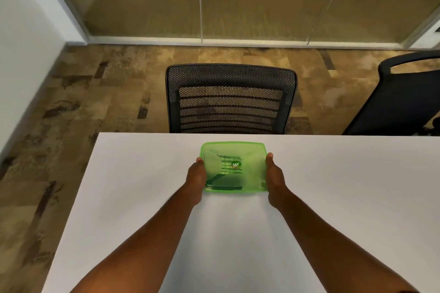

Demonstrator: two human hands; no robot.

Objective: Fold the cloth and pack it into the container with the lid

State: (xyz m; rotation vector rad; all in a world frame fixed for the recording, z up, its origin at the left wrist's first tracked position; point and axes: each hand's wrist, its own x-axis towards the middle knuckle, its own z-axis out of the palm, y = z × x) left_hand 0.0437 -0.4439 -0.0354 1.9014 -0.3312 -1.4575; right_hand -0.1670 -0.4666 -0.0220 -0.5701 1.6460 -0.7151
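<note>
Translucent green plastic container [234,165], lid on, sits on white bench [333,197] between left hand [196,177] and right hand [273,177], both gripping its sides.

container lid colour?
Translucent green lid; a striped cloth shows through it. Head view, the only one.

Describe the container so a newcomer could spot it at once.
On the white table, near its far edge in front of the mesh chair, sits the container between the left hand and right hand. It alone is translucent green, lid on, striped cloth visible inside.
</note>
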